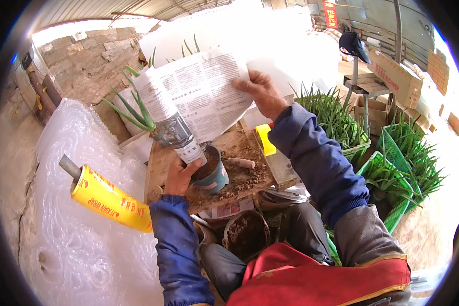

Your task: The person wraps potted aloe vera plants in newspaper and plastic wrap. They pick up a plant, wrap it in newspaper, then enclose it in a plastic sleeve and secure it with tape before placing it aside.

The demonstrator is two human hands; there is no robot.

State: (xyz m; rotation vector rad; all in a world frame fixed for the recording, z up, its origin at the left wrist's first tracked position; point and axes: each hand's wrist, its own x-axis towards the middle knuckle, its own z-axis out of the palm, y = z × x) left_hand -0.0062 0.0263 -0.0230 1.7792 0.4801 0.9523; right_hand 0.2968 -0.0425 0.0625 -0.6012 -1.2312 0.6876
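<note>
A newspaper sheet (pixel 210 88) is partly rolled, tilted over the worktable. My left hand (pixel 179 174) grips the rolled part (pixel 176 130) near its bottom end. My right hand (pixel 262 91) pinches the sheet's loose right edge between thumb and fingers. What the roll may hold inside is hidden. Just beside my left hand stands a blue-green pot (pixel 214 178) with soil in it. Behind the roll, a potted aloe plant (pixel 139 109) shows at the table's left, its pot partly covered.
Loose soil and a short wooden stick (pixel 241 163) lie on the wooden tabletop (pixel 233 141). A yellow tape roll (pixel 266 139) sits at its right. Left are bubble wrap (pixel 84 244) and a yellow film roll (pixel 111 201). Green crates (pixel 396 191) of aloe stand right; a soil bucket (pixel 246 233) below.
</note>
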